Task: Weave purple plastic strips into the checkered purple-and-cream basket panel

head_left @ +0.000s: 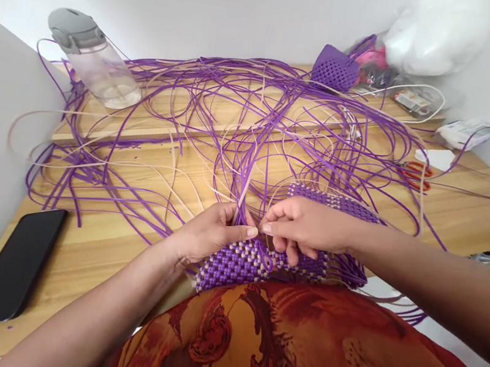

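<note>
A woven piece of purple and cream plastic cord (pixel 232 265) lies at the table's near edge against the patterned clothing. My left hand (pixel 217 232) rests over its upper left side, thumb and fingers closed on purple cords that rise from the weave. My right hand (pixel 296 229) is just to the right, thumb and forefinger pinched together close to my left thumb tip. Whatever lies in that pinch is too small to make out. A small purple loop (pixel 266 261) stands up from the weave below the hands. Behind my right wrist shows another woven band (pixel 335 201).
Long loose purple and cream cords (pixel 261 105) sprawl over the wooden table (pixel 124 239). A grey-lidded bottle (pixel 100 67) stands back left, a black phone (pixel 15 265) front left. Orange-handled scissors (pixel 416 175) lie right. A purple woven bag (pixel 336 69) and white plastic bag (pixel 436 34) are behind.
</note>
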Tool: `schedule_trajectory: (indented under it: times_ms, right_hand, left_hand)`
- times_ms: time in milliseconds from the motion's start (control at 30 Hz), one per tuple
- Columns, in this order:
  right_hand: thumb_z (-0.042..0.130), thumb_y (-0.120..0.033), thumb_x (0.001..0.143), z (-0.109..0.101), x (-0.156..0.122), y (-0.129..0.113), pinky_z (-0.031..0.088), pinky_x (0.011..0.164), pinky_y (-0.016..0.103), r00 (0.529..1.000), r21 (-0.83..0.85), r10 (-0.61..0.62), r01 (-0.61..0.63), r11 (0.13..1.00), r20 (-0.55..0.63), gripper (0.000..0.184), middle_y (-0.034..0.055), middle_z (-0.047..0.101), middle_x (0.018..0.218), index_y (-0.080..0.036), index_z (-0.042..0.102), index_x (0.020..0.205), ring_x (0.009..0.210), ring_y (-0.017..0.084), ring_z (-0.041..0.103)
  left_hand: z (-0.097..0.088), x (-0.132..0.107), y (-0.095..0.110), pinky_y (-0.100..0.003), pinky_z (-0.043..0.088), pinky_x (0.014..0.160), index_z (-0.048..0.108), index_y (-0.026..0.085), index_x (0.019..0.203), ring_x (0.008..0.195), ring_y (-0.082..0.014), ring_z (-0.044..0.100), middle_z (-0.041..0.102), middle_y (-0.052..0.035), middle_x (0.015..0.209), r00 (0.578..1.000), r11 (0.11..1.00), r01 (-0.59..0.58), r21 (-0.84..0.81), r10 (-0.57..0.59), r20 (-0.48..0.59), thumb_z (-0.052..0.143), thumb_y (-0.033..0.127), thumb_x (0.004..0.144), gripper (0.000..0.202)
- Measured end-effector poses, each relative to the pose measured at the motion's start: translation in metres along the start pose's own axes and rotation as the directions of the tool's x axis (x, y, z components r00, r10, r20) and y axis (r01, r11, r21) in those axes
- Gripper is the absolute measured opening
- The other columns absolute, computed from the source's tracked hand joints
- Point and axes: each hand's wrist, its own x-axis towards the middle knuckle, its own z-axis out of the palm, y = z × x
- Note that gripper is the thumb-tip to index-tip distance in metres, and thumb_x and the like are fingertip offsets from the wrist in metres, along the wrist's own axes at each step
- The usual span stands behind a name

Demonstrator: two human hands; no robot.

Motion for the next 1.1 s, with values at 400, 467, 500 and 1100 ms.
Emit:
schedule_trajectory:
  times_ms: [400, 467, 500, 1100]
  right_hand:
    - [0.061, -0.026, 0.079, -0.006, 0.020, -0.006, 0.026, 0.027, 0.013, 0.967, 0.059, 0.122, -0.138, 0.989, 0.226, 0.019, -0.0012, 0.059, 0.059, -0.011, 0.051, 0.073, 0.042, 0.008, 0.060]
    - [0.060, -0.027, 0.081, -0.007, 0.024, -0.005, 0.028, 0.028, 0.013, 0.960, 0.048, 0.124, -0.140, 0.989, 0.250, 0.018, -0.0004, 0.062, 0.060, -0.012, 0.050, 0.079, 0.045, 0.010, 0.062]
    - [0.059, -0.027, 0.082, -0.008, 0.025, -0.005, 0.029, 0.029, 0.013, 0.955, 0.047, 0.130, -0.147, 0.988, 0.268, 0.017, 0.0000, 0.063, 0.061, -0.013, 0.049, 0.081, 0.047, 0.011, 0.063]
    - [0.057, -0.030, 0.081, -0.009, 0.035, 0.000, 0.031, 0.033, 0.014, 0.919, 0.009, 0.146, -0.160, 0.987, 0.367, 0.024, 0.0037, 0.064, 0.065, -0.008, 0.057, 0.073, 0.052, 0.012, 0.065]
  left_hand:
    - [0.011, 0.003, 0.001, -0.029, 0.043, 0.074, 0.063, 0.013, 0.082, 0.074, -0.0166, 0.059, 0.065, -0.0048, 0.078, 0.998, 0.955, 0.052, -0.292, -0.039, 0.053, 0.068, 0.035, 0.076, 0.023]
    - [0.013, 0.004, 0.000, -0.030, 0.044, 0.073, 0.062, 0.012, 0.079, 0.072, -0.0169, 0.059, 0.064, -0.0054, 0.077, 0.998, 0.955, 0.053, -0.291, -0.046, 0.033, 0.063, 0.038, 0.080, 0.026]
    - [0.014, 0.004, 0.001, -0.029, 0.044, 0.072, 0.061, 0.013, 0.079, 0.072, -0.0166, 0.058, 0.064, -0.0052, 0.076, 0.999, 0.964, 0.041, -0.262, -0.039, 0.012, 0.058, 0.040, 0.083, 0.028]
    - [-0.009, -0.011, 0.017, -0.036, 0.049, 0.077, 0.046, 0.017, 0.056, 0.072, -0.0177, 0.062, 0.062, -0.0029, 0.066, 0.945, 0.927, -0.323, -0.191, 0.304, -0.124, 0.057, 0.056, 0.079, 0.047]
